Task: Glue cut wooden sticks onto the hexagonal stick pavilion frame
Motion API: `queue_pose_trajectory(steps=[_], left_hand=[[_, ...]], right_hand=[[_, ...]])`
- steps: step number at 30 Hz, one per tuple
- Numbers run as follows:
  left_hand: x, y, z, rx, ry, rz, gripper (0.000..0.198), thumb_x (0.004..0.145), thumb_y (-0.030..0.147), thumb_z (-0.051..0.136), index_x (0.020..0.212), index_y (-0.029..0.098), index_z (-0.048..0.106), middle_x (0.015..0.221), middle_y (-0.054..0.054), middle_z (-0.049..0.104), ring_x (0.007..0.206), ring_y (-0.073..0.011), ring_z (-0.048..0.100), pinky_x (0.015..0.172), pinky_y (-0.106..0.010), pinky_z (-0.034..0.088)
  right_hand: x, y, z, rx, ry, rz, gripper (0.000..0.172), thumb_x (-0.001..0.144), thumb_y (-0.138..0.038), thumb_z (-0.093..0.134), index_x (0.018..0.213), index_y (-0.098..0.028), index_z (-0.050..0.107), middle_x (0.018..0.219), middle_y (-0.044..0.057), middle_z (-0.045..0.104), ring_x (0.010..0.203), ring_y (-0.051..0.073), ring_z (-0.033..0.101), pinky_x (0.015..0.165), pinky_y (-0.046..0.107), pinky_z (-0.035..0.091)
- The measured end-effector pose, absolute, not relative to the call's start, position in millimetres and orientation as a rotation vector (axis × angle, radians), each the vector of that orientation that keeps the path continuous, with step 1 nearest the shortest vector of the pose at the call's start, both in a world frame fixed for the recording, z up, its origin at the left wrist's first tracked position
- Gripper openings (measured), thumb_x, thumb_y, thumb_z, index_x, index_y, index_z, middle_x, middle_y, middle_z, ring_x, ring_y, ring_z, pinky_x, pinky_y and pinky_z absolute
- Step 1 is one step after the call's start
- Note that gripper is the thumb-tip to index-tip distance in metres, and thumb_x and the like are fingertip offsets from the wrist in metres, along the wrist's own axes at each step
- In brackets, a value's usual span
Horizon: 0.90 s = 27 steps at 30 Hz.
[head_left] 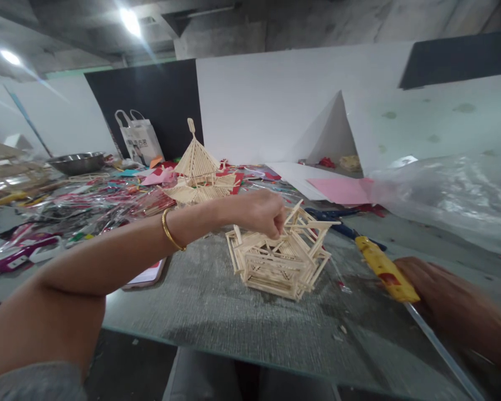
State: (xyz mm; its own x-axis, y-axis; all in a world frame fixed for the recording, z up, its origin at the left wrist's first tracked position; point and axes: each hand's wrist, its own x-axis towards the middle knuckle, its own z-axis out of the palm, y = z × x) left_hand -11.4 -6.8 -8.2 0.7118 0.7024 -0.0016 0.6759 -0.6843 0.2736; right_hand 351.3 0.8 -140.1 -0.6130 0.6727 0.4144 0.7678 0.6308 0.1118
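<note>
A pavilion-like frame of thin wooden sticks [273, 273] stands on the table in front of me. My left hand [269, 214] reaches across above it, its fingers closed at the top of the frame. What they pinch, if anything, is hidden. On the right, my right hand [446, 306] is wrapped round a yellow hot glue gun [386, 270], somewhat blurred. A clear glue stick [442, 353] juts from the gun's back end, and its front points toward the frame. Behind my left forearm rises a finished-looking stick tower [196, 159] with a pointed roof.
Dark blue pliers-like tools [332, 214] lie behind the frame. A phone [146, 277] rests under my forearm. Plastic-wrapped craft supplies cover the left, near a metal bowl [78, 162] and a white bag [140, 136]. Pink paper [342, 190] and clear plastic sheeting [451, 192] lie back right.
</note>
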Motion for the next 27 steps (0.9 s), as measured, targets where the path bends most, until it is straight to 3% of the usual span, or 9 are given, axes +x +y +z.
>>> queue_pose_trajectory(steps=[13, 27], left_hand=[[-8.2, -8.5, -8.6, 2.677, 1.143, 0.159, 0.018, 0.063, 0.013, 0.059, 0.075, 0.011, 0.073, 0.062, -0.003, 0.067, 0.056, -0.009, 0.05, 0.057, -0.024, 0.033], [-3.3, -13.8, -5.2, 2.704, 1.18, 0.125, 0.016, 0.063, 0.009, 0.059, 0.074, 0.011, 0.072, 0.065, -0.003, 0.068, 0.058, -0.0089, 0.052, 0.057, -0.023, 0.034]], right_hand=[[350.6, -0.9, -138.2, -1.109, -2.525, -0.488, 0.023, 0.078, -0.03, 0.04, 0.083, -0.02, 0.06, 0.085, 0.007, 0.066, 0.072, 0.021, 0.065, 0.058, 0.032, 0.054], [343.8, -6.9, -131.6, -1.255, -2.526, -0.3, 0.025, 0.075, -0.032, 0.039, 0.082, -0.021, 0.06, 0.085, 0.009, 0.066, 0.075, 0.023, 0.064, 0.066, 0.036, 0.053]])
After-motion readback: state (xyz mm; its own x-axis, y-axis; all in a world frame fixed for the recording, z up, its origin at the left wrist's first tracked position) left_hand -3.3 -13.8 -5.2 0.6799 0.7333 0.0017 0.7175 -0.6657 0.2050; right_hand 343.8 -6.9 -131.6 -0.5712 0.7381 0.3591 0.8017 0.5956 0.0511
